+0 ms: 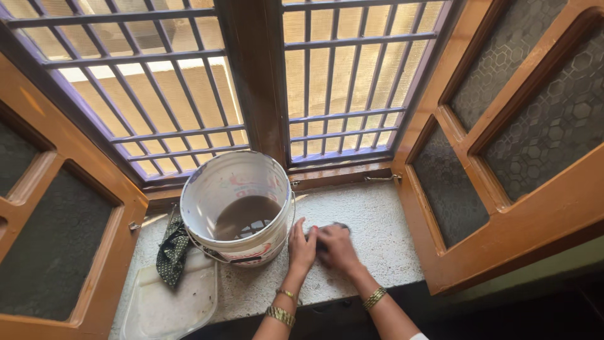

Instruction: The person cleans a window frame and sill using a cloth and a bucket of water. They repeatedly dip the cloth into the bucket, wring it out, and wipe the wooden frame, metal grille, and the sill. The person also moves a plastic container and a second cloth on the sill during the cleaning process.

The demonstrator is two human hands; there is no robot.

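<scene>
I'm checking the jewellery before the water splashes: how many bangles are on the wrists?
3: two gold bangles on the left wrist, one above the other, and one on the right wrist. More may be hidden beyond the frame's lower edge.

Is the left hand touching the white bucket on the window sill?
Cannot tell. In the head view the left hand lies right beside the white bucket, thumb side almost at its wall, but neither a plain gap nor plain contact shows.
</scene>
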